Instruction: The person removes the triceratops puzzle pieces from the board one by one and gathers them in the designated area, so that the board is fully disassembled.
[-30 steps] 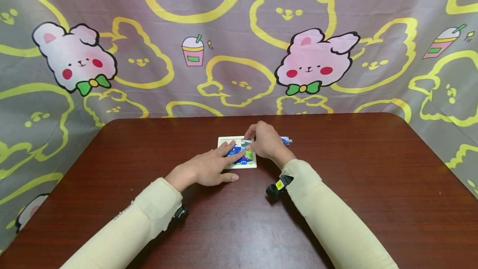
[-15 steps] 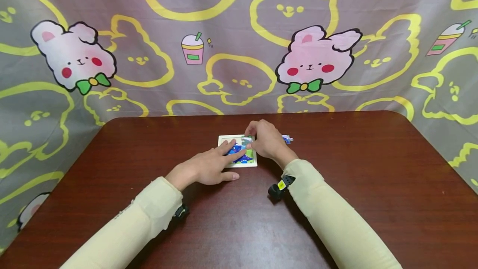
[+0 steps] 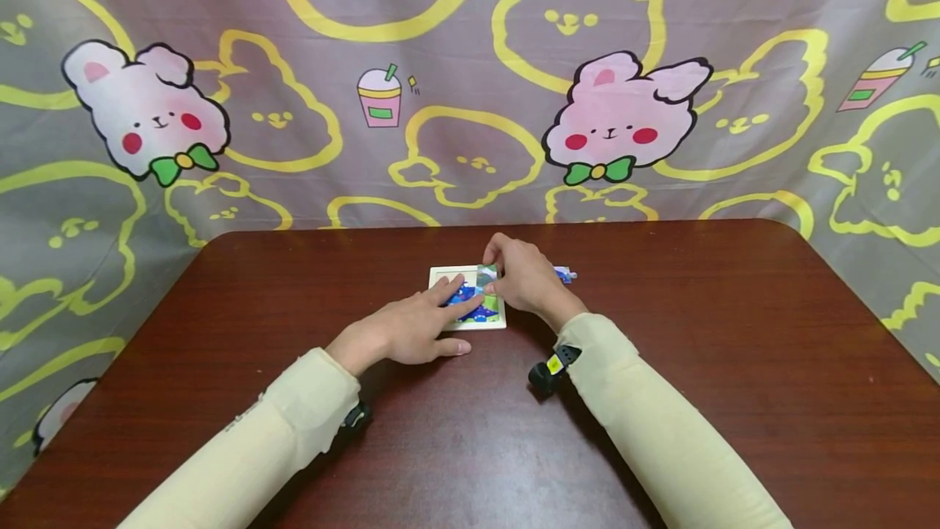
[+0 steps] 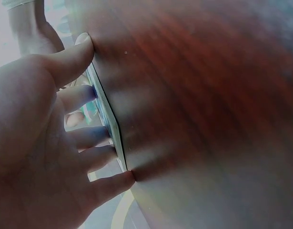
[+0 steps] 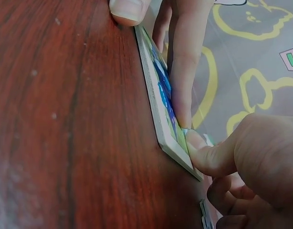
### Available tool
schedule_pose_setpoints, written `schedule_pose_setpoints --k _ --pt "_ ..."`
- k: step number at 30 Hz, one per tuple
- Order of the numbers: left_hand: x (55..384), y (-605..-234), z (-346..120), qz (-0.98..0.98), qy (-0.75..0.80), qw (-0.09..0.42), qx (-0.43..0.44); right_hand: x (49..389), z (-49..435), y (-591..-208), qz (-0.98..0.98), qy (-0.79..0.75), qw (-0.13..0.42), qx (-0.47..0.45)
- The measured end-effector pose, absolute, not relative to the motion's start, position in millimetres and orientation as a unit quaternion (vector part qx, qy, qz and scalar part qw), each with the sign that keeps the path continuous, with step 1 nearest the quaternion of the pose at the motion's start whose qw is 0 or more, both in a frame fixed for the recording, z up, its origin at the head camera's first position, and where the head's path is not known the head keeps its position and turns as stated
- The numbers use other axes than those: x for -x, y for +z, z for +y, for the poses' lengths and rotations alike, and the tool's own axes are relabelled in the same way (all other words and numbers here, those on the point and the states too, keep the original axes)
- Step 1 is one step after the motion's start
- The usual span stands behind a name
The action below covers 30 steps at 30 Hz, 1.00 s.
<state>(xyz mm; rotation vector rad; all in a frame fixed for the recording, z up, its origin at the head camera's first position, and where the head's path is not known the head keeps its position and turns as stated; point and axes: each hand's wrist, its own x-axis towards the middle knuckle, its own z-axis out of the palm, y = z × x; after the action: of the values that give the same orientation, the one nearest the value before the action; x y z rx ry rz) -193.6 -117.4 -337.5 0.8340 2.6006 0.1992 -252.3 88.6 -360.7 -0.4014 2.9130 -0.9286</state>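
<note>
A small white-framed jigsaw puzzle with a blue and green picture lies on the table. My left hand rests across its left part, fingers spread and straight. In the left wrist view those fingers reach over the frame's edge. At the upper right corner of the frame, my right hand pinches a grey-green puzzle piece, which overlaps the rim there. Seen from the right wrist, the right thumb presses near the frame's corner. Part of the picture is hidden under the left fingers.
Just right of the right hand lies a loose blue puzzle piece, partly covered by that hand. The brown wooden table extends around the puzzle on all sides. A patterned curtain hangs behind its far edge.
The pinched piece was tilted and is now flatter, its upper edge shifted slightly away over the frame's rim. The right fingers moved slightly with it; the left hand stayed put.
</note>
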Motion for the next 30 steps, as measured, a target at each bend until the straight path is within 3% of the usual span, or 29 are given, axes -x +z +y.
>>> schedule_pose_setpoints --k 30 --pt "193.6 -337.2 -116.7 0.932 0.064 0.202 -0.294 249.8 89.0 -359.9 0.939 -0.314 0.036 0.132"
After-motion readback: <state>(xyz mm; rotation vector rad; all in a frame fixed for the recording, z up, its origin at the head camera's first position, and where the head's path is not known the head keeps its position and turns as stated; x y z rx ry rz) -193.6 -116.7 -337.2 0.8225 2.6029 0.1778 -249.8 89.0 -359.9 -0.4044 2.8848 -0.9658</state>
